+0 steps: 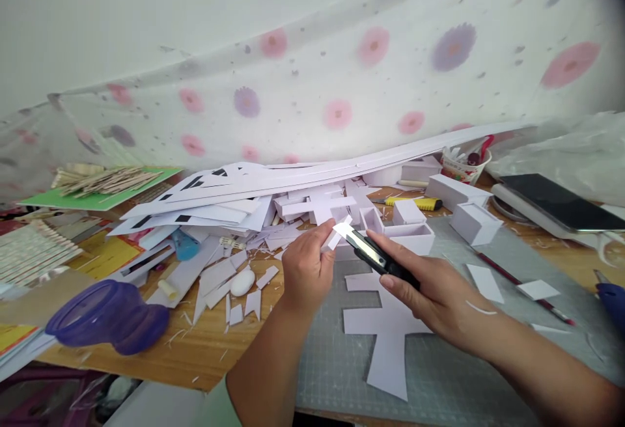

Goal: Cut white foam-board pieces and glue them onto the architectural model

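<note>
My left hand [306, 264] pinches a small white foam-board piece [334, 237] above the far edge of the grey cutting mat [332, 362]. In my right hand [434, 290] is a black utility knife [378, 254], its metal front end pointing left and meeting the white piece. Whether the blade cuts into the piece cannot be made out. Below the knife, a white cut-out board [388, 342] with several tabs lies flat on the mat. White open boxes [407, 237] stand just behind my right hand.
A yellow cutter [415, 203] lies behind the boxes. A pencil [527, 287] rests on the mat at right, near a phone [566, 200]. Scraps [254, 303] and a purple container [110, 316] are on the left. Large white sheets [244, 186] are stacked at the back.
</note>
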